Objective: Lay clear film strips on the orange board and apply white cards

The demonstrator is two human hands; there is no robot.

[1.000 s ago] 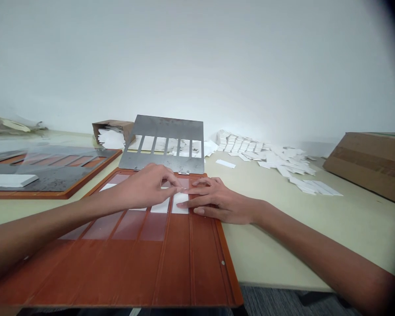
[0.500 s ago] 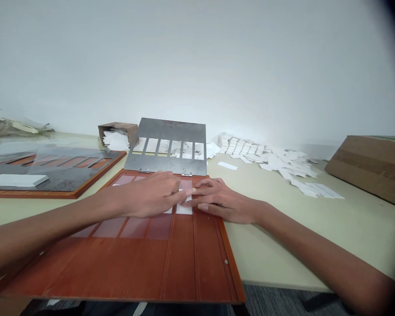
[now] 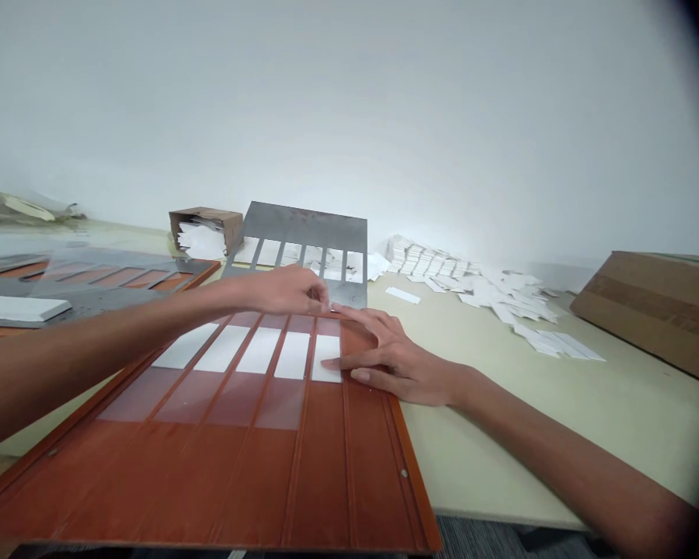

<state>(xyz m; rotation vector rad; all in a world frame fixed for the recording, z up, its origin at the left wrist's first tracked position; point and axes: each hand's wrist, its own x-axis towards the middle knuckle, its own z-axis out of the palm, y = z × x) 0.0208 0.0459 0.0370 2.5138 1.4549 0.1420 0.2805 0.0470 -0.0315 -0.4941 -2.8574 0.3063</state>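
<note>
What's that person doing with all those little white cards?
A person is working at an orange-brown grooved board on a table. Five white cards lie side by side in its lanes. The right hand rests flat, fingers touching the rightmost card. The left hand reaches to the board's far edge, at the foot of a slotted metal plate that stands tilted up. Loose cards are heaped farther back.

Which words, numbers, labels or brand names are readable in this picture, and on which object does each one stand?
None can be read. The large cardboard box shows only a darker band and a green edge, no letters. The loose paper slips, the white cards on the red board, the metal plate and the small brown box look blank.
</note>
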